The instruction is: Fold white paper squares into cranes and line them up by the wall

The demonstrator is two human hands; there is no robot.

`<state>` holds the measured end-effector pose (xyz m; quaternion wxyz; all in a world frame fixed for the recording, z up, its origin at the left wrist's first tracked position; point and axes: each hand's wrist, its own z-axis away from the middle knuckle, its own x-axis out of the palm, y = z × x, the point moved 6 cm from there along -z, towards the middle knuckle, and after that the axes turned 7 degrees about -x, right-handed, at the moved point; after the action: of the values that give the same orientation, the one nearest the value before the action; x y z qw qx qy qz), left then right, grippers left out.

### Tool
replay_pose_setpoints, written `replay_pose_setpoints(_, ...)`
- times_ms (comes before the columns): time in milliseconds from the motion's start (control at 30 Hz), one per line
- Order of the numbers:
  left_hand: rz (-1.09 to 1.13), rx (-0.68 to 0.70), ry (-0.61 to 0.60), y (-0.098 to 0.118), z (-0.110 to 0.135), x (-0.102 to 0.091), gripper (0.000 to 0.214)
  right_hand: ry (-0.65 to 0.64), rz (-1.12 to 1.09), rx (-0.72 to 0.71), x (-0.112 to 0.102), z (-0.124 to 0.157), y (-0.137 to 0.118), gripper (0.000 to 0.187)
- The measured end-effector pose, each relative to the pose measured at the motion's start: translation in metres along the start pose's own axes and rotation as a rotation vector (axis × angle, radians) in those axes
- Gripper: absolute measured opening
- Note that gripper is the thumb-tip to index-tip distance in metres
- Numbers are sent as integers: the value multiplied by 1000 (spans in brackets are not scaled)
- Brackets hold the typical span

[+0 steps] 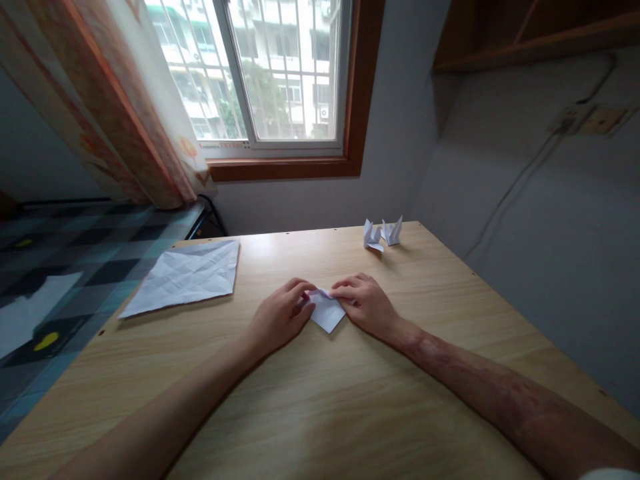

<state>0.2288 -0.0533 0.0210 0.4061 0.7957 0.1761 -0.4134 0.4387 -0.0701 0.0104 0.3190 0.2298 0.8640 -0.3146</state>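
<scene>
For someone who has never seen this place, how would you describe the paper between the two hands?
Before the window is a pale wooden table. Near its middle, the left hand and the right hand touch a small folded white paper, one corner pointing toward the camera. Only this paper is touched, unlike the two paper figures and the larger creased sheet.

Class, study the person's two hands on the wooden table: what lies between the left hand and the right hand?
In the head view, a small folded white paper lies between the left hand and the right hand, both touching it.
</scene>
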Motion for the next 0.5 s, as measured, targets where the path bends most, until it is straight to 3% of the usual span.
replay_pose_setpoints(133, -84, 57, 11, 5, 1, 0, 41, -16, 63, -28, 1, 0, -7, 29)
replay_pose_setpoints(333, -241, 245, -53, 17, 3, 1, 27, -48, 98, -91, 0, 1, -15, 26)
replay_pose_setpoints(500, -381, 239, -44, 22, 4, -4, 25, -7, 88, -65, -4, 0, -18, 17)
